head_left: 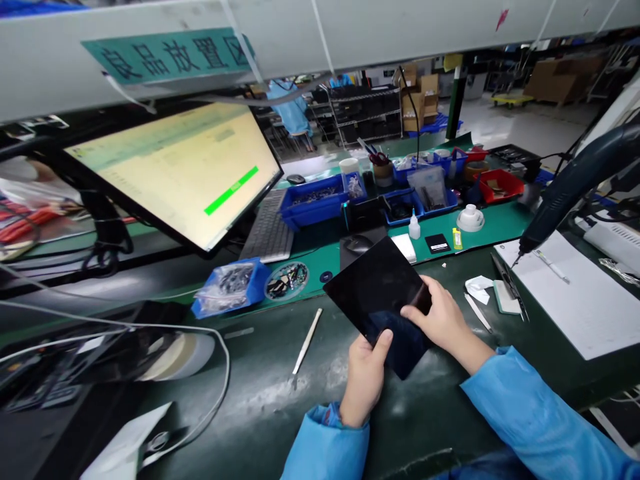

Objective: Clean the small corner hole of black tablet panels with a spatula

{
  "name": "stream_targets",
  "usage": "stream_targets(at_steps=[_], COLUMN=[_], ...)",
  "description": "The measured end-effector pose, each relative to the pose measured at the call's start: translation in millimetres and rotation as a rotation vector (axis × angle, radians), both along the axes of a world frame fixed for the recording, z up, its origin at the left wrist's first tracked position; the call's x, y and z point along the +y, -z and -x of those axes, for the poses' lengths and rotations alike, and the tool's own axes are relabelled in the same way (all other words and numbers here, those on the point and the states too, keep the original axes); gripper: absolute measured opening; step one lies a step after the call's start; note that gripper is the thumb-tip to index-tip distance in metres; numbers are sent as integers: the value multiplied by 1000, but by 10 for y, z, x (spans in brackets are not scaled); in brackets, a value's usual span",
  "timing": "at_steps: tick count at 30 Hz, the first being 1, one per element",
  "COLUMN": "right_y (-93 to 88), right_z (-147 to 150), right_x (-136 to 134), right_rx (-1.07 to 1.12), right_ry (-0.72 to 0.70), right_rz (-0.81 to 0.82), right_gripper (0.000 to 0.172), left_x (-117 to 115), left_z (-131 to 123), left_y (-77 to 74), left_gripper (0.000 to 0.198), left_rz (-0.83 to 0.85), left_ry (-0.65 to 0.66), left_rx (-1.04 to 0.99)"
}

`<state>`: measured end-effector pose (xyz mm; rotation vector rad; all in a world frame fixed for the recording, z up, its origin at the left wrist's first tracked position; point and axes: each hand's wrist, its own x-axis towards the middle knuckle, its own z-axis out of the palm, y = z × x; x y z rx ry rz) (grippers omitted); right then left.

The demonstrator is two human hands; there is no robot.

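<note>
Looking down from the head camera, the view showed a black tablet [380,293] held just above the dark green counter [270,407], tilted so that one corner pointed away from the person. The left hand [365,377] pinched the tablet's near corner, thumb flat on the glossy face and fingers hidden beneath. The right hand [443,320] clasped the right edge, its fingers curled over the rim onto the face. Both sleeves were light blue.

A thin white stick [307,340] lay on the counter to the left of the tablet, apart from it. Farther left sat a small blue tray [230,285] holding a clear bag of parts, and near it a round dish of small pieces [287,280]. A roll of tape [180,357] lay at the left among loose white cables.

Behind the tablet a mouse [357,245] rested on a dark pad, with a keyboard [267,230] beside it and a tilted monitor [185,173] showing a pale yellow screen with a green bar. Blue bins [310,200] of small parts stood in a row along the back, and a red bin [500,185] stood farther right. A small white bottle [414,225] stood just beyond the tablet.

To the right, an electric screwdriver [575,187] hung with its tip over a white sheet [585,300]. A crumpled white wipe [477,288] lay between the sheet and the right hand.
</note>
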<state>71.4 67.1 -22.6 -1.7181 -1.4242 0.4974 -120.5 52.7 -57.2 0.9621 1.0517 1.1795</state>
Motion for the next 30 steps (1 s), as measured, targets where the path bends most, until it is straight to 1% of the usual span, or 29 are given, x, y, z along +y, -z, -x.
stream_targets(at_steps=[1, 2, 3, 7, 8, 10, 14, 16, 18, 19, 21, 22, 23, 27, 28, 30], right_y=[1, 5, 12, 53, 63, 80, 97, 87, 66, 54, 38, 34, 35, 55, 59, 65], right_z=[13, 22, 26, 7, -3, -26, -63, -59, -38, -23, 6, 16, 21, -1, -14, -43], right_x=[-3, -4, -2, 21, 29, 46, 64, 53, 29, 16, -5, -10, -11, 14, 24, 44], right_rx=[3, 13, 28, 104, 117, 135, 157, 167, 171, 167, 157, 155, 157, 179, 182, 186], right_ry=[-4, -5, -7, -20, -21, -11, 42, 42, 16, 5, 0, 6, 11, 26, 36, 65], right_rz=[9, 23, 37, 39, 30, 12, -24, -37, -45, -45, -36, -28, -22, -38, -49, -70], right_gripper=[78, 83, 80, 47, 41, 35, 44, 47, 41, 41, 61, 68, 68, 40, 37, 38], left_x=[1, 4, 8, 34, 38, 39, 16, 1, -8, -9, -8, -6, -4, 2, 0, -5], left_z=[6, 13, 19, 33, 33, 30, 29, 31, 34, 36, 38, 40, 41, 42, 42, 43], left_y=[12, 26, 41, 90, 93, 89, 67, 58, 50, 46, 43, 44, 47, 63, 65, 64], left_gripper=[48, 47, 47, 48, 48, 48, 50, 51, 50, 49, 47, 46, 45, 48, 49, 49], left_rz=[-3, -5, -7, -16, -18, -20, -18, -17, -18, -20, -23, -25, -26, -30, -32, -35], left_ry=[10, 24, 37, 59, 62, 66, 56, 53, 60, 67, 87, 96, 103, 106, 105, 108], left_rx=[4, 5, 5, -2, -3, -3, 16, 25, 33, 38, 50, 56, 61, 67, 69, 74])
